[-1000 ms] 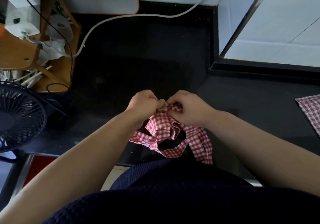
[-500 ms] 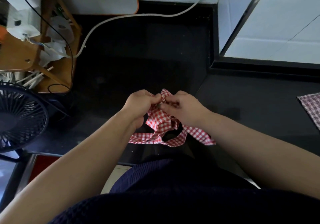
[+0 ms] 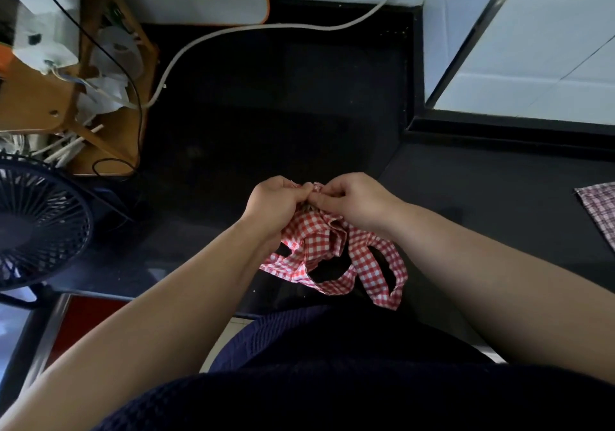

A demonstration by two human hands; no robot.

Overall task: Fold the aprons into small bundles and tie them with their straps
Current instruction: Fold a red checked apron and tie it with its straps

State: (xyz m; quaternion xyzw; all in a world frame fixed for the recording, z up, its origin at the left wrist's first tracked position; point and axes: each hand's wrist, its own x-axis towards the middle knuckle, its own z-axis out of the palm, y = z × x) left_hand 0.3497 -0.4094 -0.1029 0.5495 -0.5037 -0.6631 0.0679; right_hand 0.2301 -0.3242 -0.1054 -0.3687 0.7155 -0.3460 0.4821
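Nearest to me, by the near edge of the table [image 3: 299,114], the straps [image 3: 366,266] of the red checked apron [image 3: 311,241] lie in loose loops. They trail toward me and a little to my right. Just beyond them the body of the apron is bunched together, close to the middle of the near edge.

My left hand [image 3: 276,204] and my right hand [image 3: 356,201] meet over its far end. The fingers of both are curled and pinch the cloth. I cannot tell if a strap or a fold is between the fingertips.

I judge that I am working on the knot. To do it well, one hand should keep the bundle tight while the other pulls the strap through, and the loose loops should not catch in it.

The apron is too crumpled to have a clear long axis. Taken with its straps, it runs from my hands back toward me.

Farther away, at the right edge, another checked cloth [image 3: 600,207] lies flat, well apart.
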